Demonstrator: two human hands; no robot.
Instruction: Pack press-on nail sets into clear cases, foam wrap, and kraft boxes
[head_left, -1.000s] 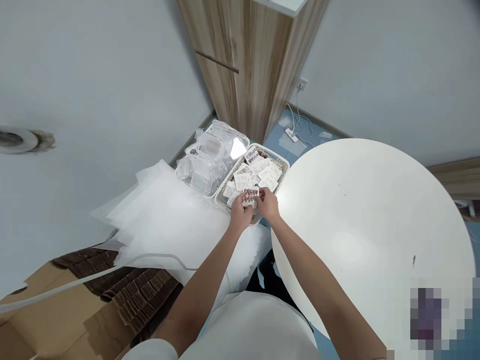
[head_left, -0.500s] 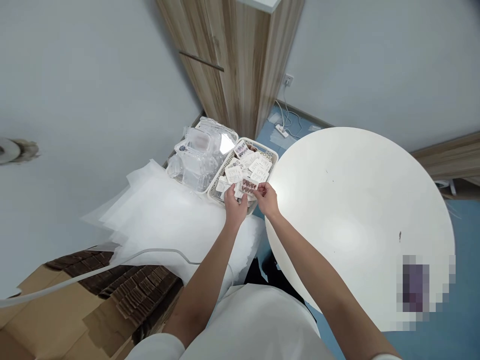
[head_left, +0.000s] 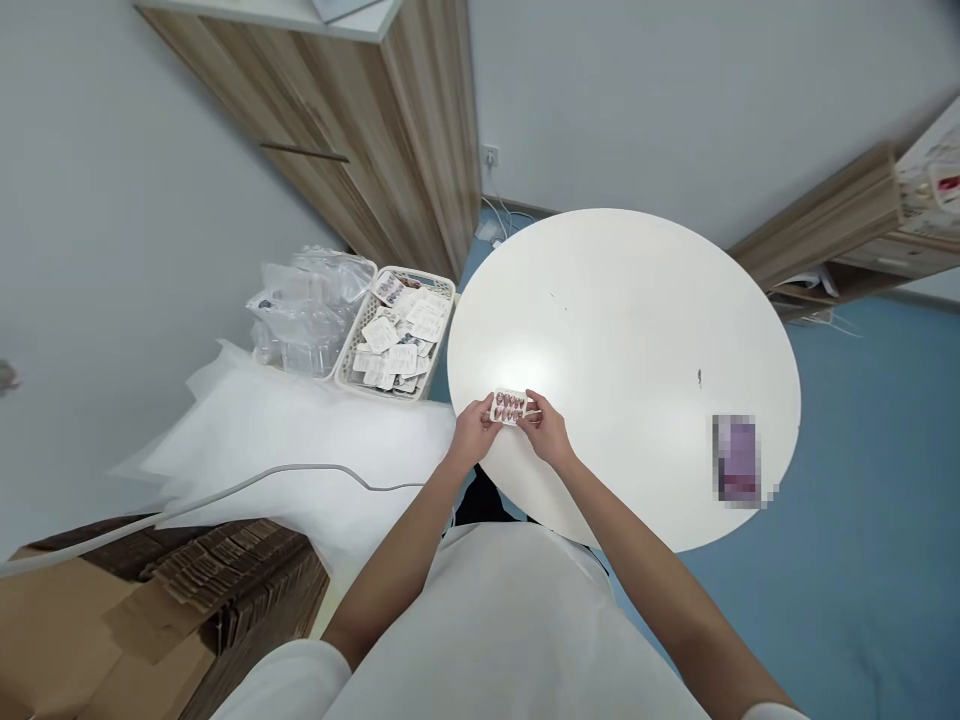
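A small card of press-on nails, with two rows of reddish-brown nails on white, is held between both hands over the near left rim of the round white table. My left hand pinches its left edge. My right hand grips the right edge with thumb and fingers. To the left of the table, a white plastic basket holds many similar white cards, some face down with printed text.
Left of the basket sits another container heaped with clear plastic packaging. White foam sheets lie in front, crossed by a grey cable. Folded cardboard is at lower left. A pixelated purple item lies on the table; a wooden cabinet stands behind.
Both hands have lifted the nail card away from the basket and carried it right, over the table's edge. The view has turned to the right.
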